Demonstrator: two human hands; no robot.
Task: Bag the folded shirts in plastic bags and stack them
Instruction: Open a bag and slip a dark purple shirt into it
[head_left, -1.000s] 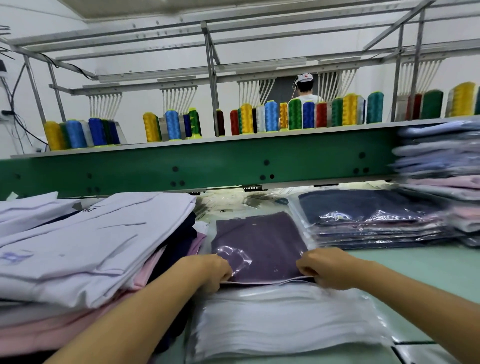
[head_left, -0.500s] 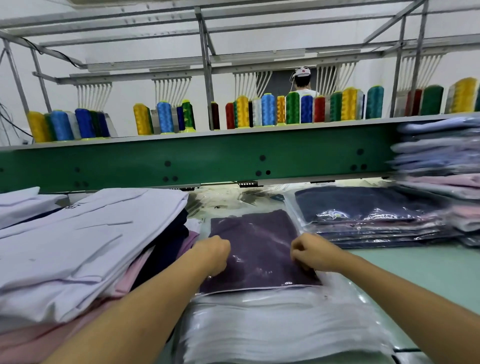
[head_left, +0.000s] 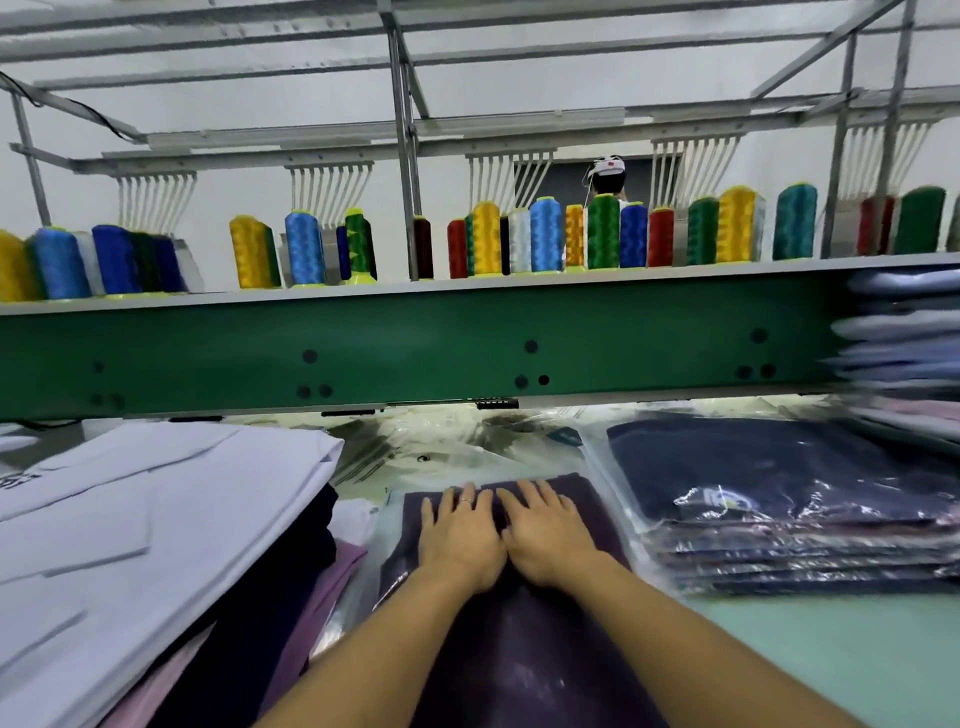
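Note:
A folded dark purple shirt (head_left: 524, 654) lies inside a clear plastic bag (head_left: 358, 587) on the table in front of me. My left hand (head_left: 460, 535) and my right hand (head_left: 545, 530) lie flat side by side on its far half, fingers straight and pressing down. To the right sits a stack of bagged dark navy shirts (head_left: 789, 499). To the left stands a pile of unbagged folded shirts (head_left: 145, 525), white on top with navy and pink beneath.
A green machine beam (head_left: 415, 348) crosses the back, with thread cones (head_left: 545, 234) standing on it. More folded shirts (head_left: 904, 332) are stacked at the far right. Loose plastic bags (head_left: 447, 447) lie behind the purple shirt. Bare green tabletop (head_left: 831, 649) shows at the lower right.
Both hands left the near edge of the bag and slid forward onto the shirt, opening flat and coming together. The view moved closer over the shirt.

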